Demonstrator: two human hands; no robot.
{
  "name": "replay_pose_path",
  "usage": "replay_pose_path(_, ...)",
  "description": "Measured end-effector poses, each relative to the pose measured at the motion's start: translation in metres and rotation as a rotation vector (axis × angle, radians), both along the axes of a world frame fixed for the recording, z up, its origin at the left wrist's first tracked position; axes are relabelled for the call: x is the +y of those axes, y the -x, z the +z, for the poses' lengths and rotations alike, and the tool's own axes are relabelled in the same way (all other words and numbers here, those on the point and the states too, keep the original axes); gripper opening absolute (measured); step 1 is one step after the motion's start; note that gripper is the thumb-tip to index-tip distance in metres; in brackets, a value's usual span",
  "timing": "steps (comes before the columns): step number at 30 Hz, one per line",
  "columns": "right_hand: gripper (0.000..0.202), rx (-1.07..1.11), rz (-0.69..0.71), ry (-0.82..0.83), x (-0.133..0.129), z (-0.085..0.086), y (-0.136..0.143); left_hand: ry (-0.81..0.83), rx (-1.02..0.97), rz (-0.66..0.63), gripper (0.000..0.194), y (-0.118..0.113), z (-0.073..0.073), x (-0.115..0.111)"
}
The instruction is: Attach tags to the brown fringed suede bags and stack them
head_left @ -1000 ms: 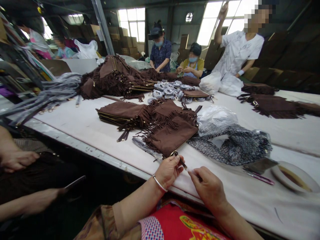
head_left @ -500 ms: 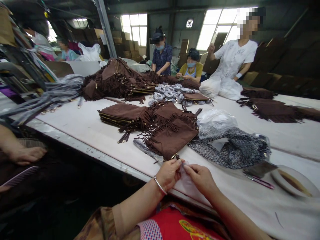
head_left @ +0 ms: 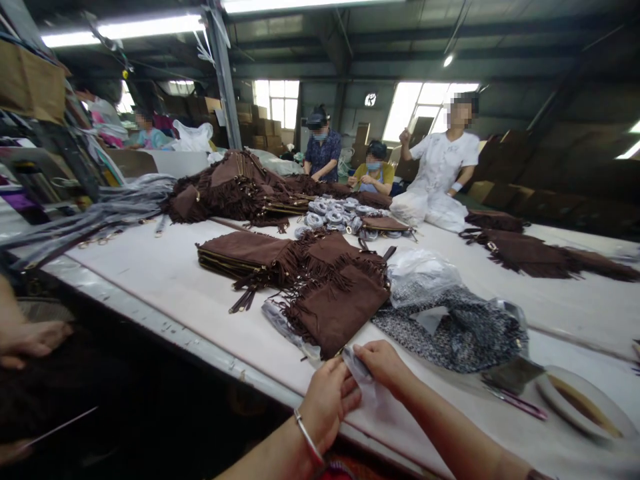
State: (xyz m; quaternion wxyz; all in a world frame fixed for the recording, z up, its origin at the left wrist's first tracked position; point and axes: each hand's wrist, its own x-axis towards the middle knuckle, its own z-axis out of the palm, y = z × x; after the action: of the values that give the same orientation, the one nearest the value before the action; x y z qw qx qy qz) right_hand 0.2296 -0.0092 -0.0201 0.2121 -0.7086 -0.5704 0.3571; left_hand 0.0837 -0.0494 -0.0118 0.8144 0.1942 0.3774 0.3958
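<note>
White in surface, the table (head_left: 150,267) bears a brown fringed bag (head_left: 340,313), lying flat with its near corner at the left hand (head_left: 327,399), whose grip I cannot tell, while just beside it the right hand (head_left: 384,363) pinches thin translucent plastic (head_left: 357,368).

On the table (head_left: 145,287), a pouch stack (head_left: 245,252) lies left of the front pouch (head_left: 337,310), a cloth (head_left: 470,333) right of it, a roll (head_left: 603,393) farther right. Behind them, coils (head_left: 333,217) lie right of a pouch heap (head_left: 230,190)
</note>
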Motion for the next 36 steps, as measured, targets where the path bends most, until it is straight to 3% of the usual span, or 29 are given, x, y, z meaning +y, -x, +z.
replay_pose_path(7,0.038,-0.100,-0.037,-0.059,0.028,0.002,0.016,0.132,0.030,-0.088,0.037,-0.005,-0.021,0.018)
replay_pose_path(10,0.038,-0.113,-0.049,-0.068,0.033,0.003,0.022,0.093,0.057,-0.142,0.040,-0.009,-0.032,0.025)
replay_pose_path(14,0.040,-0.115,-0.047,-0.082,0.032,0.001,0.027,0.003,0.101,-0.069,0.031,-0.008,-0.038,0.029)
replay_pose_path(21,0.030,0.014,-0.104,-0.025,0.028,0.005,0.028,0.144,-0.007,-0.119,0.019,0.015,-0.024,0.031)
replay_pose_path(26,0.021,0.110,-0.063,0.028,0.025,0.011,0.028,0.312,0.025,0.035,0.030,0.033,-0.010,0.027)
replay_pose_path(33,0.014,0.369,-0.047,0.165,-0.006,0.000,0.055,0.091,0.155,0.233,0.014,0.050,0.001,0.007)
replay_pose_path(36,0.022,0.434,-0.074,0.192,-0.020,-0.003,0.068,0.066,0.187,0.201,0.013,0.058,0.006,-0.004)
